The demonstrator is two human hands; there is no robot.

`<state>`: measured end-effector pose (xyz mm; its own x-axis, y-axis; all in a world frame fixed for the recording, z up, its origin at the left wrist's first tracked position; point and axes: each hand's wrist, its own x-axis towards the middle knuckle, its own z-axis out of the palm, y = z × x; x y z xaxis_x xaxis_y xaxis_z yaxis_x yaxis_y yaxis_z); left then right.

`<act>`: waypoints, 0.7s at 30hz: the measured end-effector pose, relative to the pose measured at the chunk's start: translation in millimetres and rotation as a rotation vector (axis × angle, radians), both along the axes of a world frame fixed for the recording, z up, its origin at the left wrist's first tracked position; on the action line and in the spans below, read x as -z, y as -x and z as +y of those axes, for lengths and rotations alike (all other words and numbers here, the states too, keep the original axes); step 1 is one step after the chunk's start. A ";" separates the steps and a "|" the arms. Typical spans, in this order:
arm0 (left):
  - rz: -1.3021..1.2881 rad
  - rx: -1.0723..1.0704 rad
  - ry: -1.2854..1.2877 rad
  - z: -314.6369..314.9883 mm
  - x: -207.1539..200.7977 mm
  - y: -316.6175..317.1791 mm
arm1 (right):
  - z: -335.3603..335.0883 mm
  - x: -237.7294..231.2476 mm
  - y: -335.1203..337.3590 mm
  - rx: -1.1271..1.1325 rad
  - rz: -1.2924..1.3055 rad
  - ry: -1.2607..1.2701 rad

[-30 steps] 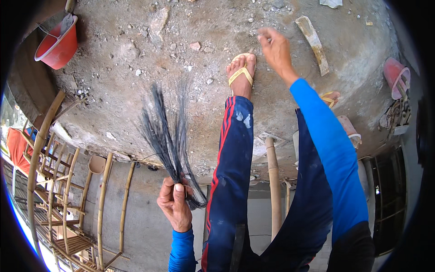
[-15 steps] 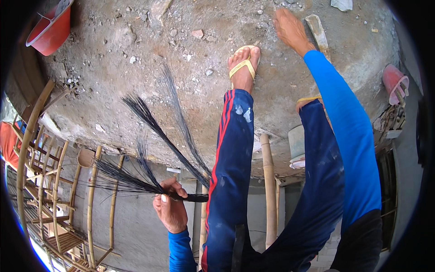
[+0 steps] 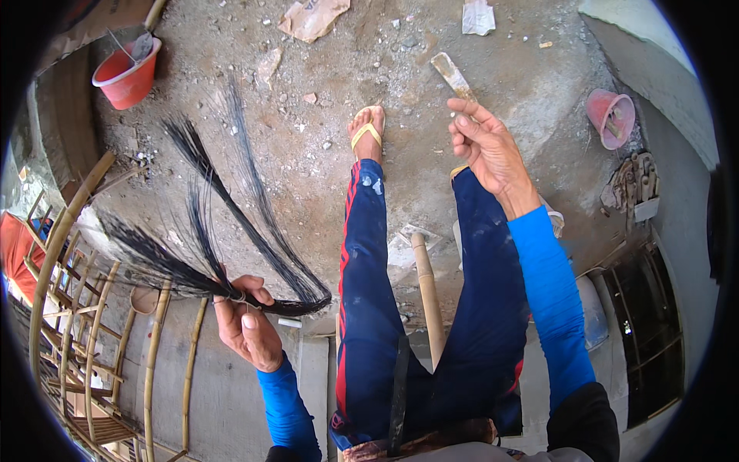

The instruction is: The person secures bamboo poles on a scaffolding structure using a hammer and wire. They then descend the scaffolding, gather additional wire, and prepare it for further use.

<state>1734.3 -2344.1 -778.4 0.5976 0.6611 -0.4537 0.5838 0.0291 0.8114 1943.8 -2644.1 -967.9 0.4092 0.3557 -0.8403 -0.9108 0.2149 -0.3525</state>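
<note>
My left hand [image 3: 248, 323] is closed on a bundle of thin black strands [image 3: 165, 262] whose loose ends fan out to the left. A thin pale tie crosses the bundle at my fingers. Past the hand the strands bend back in a loop beside my left knee, and their long tails reach up over the ground. My right hand [image 3: 493, 150] is raised above my right leg, with the index finger stretched out and the other fingers partly bent. Nothing shows in it. Beyond its fingertips a flat, plaster-smeared strip [image 3: 453, 75] lies on the ground.
A red bucket [image 3: 127, 81] with something grey inside stands at far left, a pinkish bucket [image 3: 612, 119] at right. Gloves [image 3: 635, 181] lie near the right wall. Bamboo scaffolding [image 3: 158, 362] is at lower left. A bamboo pole [image 3: 427, 292] stands between my legs. Rubble litters the rough ground.
My right hand has come back toward me from farther out, its fingers now showing. My left hand, still gripping the strands, has shifted left in the picture, and the whole view has moved.
</note>
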 end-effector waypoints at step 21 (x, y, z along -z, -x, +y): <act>-0.692 -0.170 0.471 -78.1 -324.7 -129.7 | -36.3 -409.9 42.3 -0.294 -0.593 0.348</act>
<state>1864.0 -2422.1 -453.8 0.7515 0.6006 -0.2730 -0.0816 0.4952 0.8650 1901.5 -2680.4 -558.1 0.7578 0.2740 -0.5921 -0.5492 -0.2221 -0.8057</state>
